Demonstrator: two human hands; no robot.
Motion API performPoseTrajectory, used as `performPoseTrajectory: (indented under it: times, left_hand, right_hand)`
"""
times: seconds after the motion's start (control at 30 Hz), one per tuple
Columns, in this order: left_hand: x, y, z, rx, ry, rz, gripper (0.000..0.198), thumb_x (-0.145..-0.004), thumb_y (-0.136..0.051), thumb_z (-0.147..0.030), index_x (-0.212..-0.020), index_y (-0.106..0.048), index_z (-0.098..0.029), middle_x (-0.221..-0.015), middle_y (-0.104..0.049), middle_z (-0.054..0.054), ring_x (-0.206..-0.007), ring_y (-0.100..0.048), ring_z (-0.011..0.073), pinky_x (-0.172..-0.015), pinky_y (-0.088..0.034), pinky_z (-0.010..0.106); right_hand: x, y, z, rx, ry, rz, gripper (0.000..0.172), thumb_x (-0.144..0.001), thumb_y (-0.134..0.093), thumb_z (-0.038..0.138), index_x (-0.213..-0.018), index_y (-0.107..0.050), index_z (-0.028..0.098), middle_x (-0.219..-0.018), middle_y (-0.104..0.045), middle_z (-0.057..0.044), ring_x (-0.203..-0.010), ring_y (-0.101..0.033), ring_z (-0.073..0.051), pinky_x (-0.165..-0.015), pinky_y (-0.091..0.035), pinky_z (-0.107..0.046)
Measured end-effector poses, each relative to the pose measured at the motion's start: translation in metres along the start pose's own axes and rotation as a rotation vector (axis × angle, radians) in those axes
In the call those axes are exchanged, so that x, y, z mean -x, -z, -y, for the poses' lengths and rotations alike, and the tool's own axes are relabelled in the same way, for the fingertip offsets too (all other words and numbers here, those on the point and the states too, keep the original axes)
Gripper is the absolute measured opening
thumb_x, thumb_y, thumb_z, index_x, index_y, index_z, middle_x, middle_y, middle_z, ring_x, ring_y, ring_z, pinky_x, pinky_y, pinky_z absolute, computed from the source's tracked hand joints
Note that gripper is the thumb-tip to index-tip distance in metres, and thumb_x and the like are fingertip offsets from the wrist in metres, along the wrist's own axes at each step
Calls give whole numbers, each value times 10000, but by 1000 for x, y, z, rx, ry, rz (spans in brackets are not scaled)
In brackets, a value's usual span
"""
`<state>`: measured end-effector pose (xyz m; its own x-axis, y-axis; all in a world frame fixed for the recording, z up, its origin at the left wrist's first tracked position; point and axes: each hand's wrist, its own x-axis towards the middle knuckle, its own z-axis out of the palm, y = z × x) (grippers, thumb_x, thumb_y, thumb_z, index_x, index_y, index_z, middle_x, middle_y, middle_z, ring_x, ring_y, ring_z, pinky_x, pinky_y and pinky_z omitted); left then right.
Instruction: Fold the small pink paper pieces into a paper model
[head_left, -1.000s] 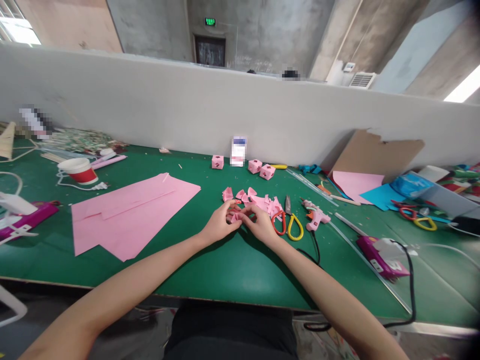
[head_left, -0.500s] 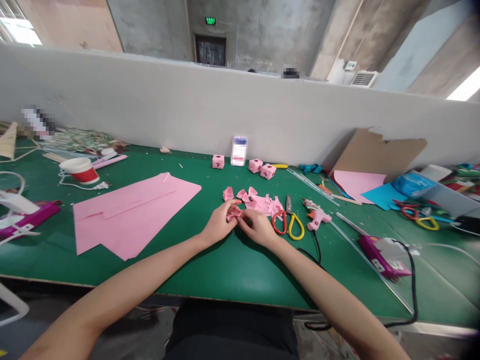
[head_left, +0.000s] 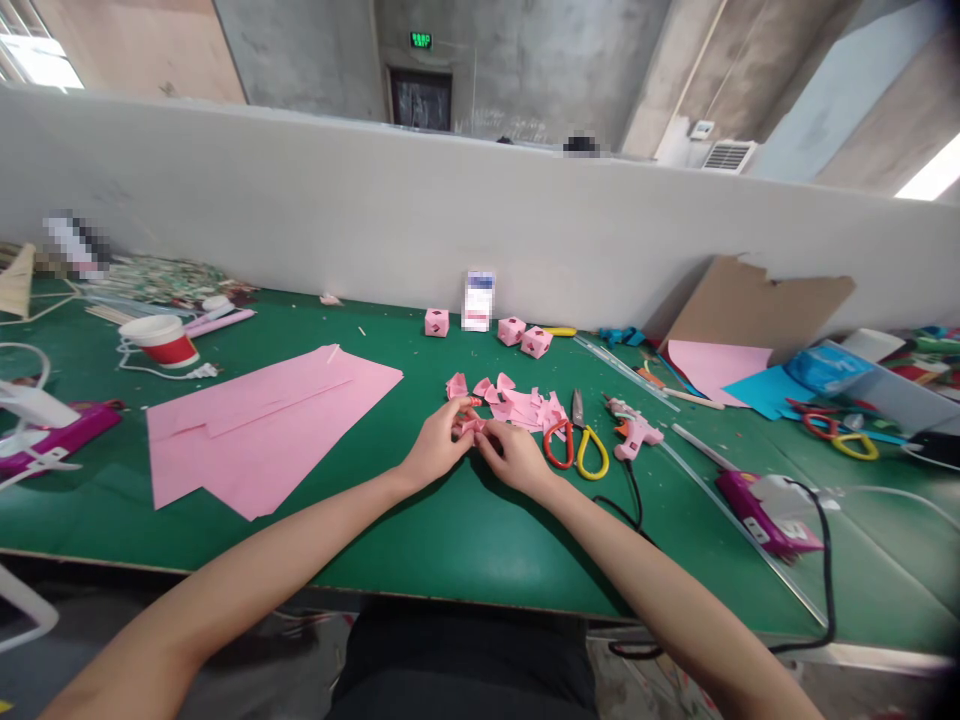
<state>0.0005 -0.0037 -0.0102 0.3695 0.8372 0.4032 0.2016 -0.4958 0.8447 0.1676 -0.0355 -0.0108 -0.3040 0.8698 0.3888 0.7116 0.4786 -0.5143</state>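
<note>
- Green table (head_left: 465, 560): the pink paper piece (head_left: 469, 426) is over it, between both hands.
- Right hand (head_left: 516, 456): thumb and forefinger pinch its right edge.
- Left hand (head_left: 437, 446): thumb and curled fingers pinch its left side.
- Pink paper piece: likely light, springy, easily creased; best held by its edges.
- Versus a second ago, right fingers sit lower.

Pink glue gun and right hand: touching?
Apart. The head view shows the scissors and green tabletop between the right hand and the pink glue gun.
</note>
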Motion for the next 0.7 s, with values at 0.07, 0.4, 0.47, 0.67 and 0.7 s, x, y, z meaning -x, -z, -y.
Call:
performPoseTrajectory:
  times: [0.07,0.4,0.47,0.67,0.7]
  left_hand:
    - [0,0,0,13,3,-3,333,-826,-568,-165,-1155,-515,-172,-1043,-666,91,-900,-681,179,-825,-553,326]
    - [-1,1,-1,123,32,-25,332,-814,-576,-141,-1135,-497,-178,-1061,-653,80,-941,-688,165,-874,-549,317]
    - [-2,1,-1,167,69,-24,339,-806,-573,-129,-1131,-489,-176,-1071,-646,78,-926,-691,158,-848,-557,304]
    - [-1,0,1,128,102,4,421,-766,-566,-70,-1169,-497,-169,-1031,-657,67,-844,-689,138,-784,-559,271]
    - [-1,0,1,121,99,26,429,-763,-573,-70,-1175,-502,-168,-1031,-659,69,-839,-691,140,-783,-559,273]
  right_hand:
    - [0,1,0,-2,-17,2,236,-954,-453,294,-755,-527,190,-680,-595,-6,-562,-488,-123,-551,-302,-235]
    - [0,0,0,-112,-20,-27,226,-929,-456,282,-723,-491,197,-624,-537,16,-547,-469,-124,-538,-319,-229]
    - [0,-1,0,-109,-45,-31,225,-928,-459,292,-727,-493,198,-626,-543,12,-547,-473,-126,-533,-321,-230]
    - [0,0,4,14,-64,16,252,-908,-489,277,-670,-494,195,-626,-569,6,-534,-473,-116,-527,-288,-230]
    - [1,1,4,36,-49,16,256,-915,-484,278,-673,-498,193,-636,-577,2,-542,-478,-116,-531,-283,-231]
